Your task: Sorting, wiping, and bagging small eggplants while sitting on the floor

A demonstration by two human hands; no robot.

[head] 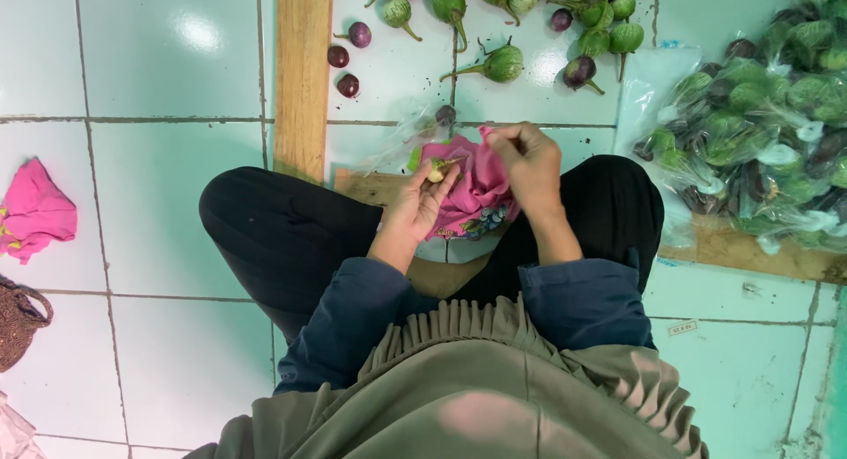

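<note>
Pink cloth [476, 190] lies across my lap, and both my hands are busy on it. My left hand [422, 203] has its fingers [441, 184] curled shut around one small green eggplant [436, 169], right at the edge of the cloth. My right hand [527, 159] pinches the top of the same cloth, with the fingers closed on a fold of it. A thin clear plastic bag [397, 146] sits just past my hands, touching the cloth.

I sit on the tiled floor [168, 62] with my knees apart. In front of me lots of little eggplants [503, 63] lie loose on the tiles, some green and some purple. They are still on their own, not in any bag. I think those are the ones left to do, and there are many of them.

On my right is a big pile of bagged eggplants [759, 132] in clear plastic. That pile looks done to me, and it is bigger than the loose bunch. So I think I am more than halfway, but I cannot be sure.

A wooden plank [302, 71] runs along the floor next to the loose ones. Far off on my left lies another pink cloth [35, 210], and near it a brown woven bag [18, 322].
</note>
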